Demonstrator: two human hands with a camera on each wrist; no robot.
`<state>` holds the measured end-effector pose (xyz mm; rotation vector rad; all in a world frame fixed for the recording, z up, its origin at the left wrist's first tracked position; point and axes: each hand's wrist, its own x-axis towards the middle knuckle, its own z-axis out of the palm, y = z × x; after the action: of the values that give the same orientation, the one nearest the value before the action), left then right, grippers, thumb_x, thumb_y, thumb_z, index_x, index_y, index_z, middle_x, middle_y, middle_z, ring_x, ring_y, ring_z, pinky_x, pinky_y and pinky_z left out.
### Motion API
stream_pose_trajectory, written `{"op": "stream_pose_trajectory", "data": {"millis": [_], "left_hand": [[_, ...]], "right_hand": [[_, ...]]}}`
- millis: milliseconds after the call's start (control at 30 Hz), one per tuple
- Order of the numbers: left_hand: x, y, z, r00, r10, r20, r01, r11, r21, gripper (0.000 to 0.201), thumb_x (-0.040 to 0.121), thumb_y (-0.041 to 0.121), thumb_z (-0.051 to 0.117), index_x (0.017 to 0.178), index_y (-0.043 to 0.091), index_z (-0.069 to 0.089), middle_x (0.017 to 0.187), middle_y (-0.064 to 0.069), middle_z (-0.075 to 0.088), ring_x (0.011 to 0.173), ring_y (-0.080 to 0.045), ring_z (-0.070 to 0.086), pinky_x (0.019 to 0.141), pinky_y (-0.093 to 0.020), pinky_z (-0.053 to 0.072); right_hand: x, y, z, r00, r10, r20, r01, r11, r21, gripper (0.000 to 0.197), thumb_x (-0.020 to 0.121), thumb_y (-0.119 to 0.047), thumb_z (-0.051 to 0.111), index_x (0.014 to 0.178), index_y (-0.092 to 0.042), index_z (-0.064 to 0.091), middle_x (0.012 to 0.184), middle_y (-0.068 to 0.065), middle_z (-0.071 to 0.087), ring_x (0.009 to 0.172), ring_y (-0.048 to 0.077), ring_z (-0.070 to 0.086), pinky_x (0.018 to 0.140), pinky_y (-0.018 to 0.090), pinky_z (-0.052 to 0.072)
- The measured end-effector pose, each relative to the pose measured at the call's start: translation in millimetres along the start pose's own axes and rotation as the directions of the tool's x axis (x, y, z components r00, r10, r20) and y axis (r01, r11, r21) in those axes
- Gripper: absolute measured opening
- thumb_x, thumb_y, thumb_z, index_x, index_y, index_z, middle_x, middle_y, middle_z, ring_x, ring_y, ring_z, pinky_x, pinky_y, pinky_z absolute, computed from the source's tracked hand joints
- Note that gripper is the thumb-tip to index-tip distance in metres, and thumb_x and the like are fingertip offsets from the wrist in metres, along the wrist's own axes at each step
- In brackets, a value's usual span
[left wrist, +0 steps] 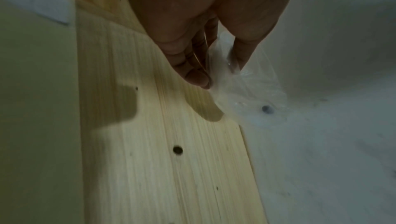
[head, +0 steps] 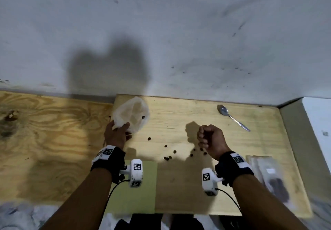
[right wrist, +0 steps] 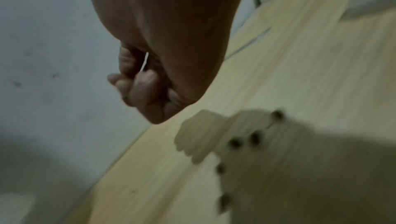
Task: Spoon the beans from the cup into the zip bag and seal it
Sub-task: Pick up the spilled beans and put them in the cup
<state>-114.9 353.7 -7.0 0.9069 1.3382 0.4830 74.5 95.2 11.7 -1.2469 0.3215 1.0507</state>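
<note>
Left hand [head: 116, 135] pinches the zip bag [head: 131, 116]; right hand [head: 211, 139] fisted above loose beans [head: 170, 157]; no legible writing

both bare forearms reach forward, each wrist wrapped in a black strap carrying a white camera block. the left hand [head: 116, 135] is turned thumb-side up, thumb on one side and fingers [left wrist: 193, 73] on the other, pinching the near edge of the zip bag [head: 133, 114]. the right hand [head: 212, 141] is raised off the surface and curled into a loose fist, knuckles up, fingertips [right wrist: 141, 90] tucked toward the palm; whether it encloses anything cannot be told.
</note>
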Motion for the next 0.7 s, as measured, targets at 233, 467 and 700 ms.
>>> {"op": "stream_pose_trajectory", "data": {"millis": [233,467,700], "left_hand": [[-50,-34,27,1.000,-0.001,0.024,0.002,1.000,-0.019,0.057,0.082,0.006,0.074,0.133,0.013,0.050,0.123,-0.023,0.061,0.099,-0.040,0.065,0.060,-0.033,0.055],[-103,-72,39,1.000,-0.004,0.023,0.006,0.998,-0.059,0.056,0.083,0.005,0.073,0.134,0.011,0.050,0.127,-0.025,0.058,0.091,-0.038,0.062,0.061,-0.035,0.052],[-133,-92,50,1.000,-0.007,0.014,0.008,0.998,-0.060,0.057,0.082,0.006,0.074,0.133,0.012,0.051,0.125,-0.024,0.061,0.090,-0.036,0.064,0.060,-0.035,0.052]], "right_hand": [[-47,16,-95,0.927,-0.245,-0.285,0.069,0.856,-0.513,0.018,0.081,-0.005,0.061,0.066,-0.010,0.070,0.046,-0.008,0.042,0.045,0.017,0.029,0.049,0.025,0.026],[-62,40,-151,0.941,-0.271,-0.202,0.114,0.818,-0.564,0.025,0.080,-0.001,0.075,0.104,-0.007,0.075,0.070,0.009,0.066,0.066,0.016,0.060,0.063,0.017,0.051],[-72,57,-176,0.885,-0.444,-0.142,0.106,0.487,-0.867,0.028,0.073,-0.020,0.078,0.101,-0.020,0.077,0.097,-0.010,0.069,0.093,0.008,0.066,0.092,0.023,0.052]]}}
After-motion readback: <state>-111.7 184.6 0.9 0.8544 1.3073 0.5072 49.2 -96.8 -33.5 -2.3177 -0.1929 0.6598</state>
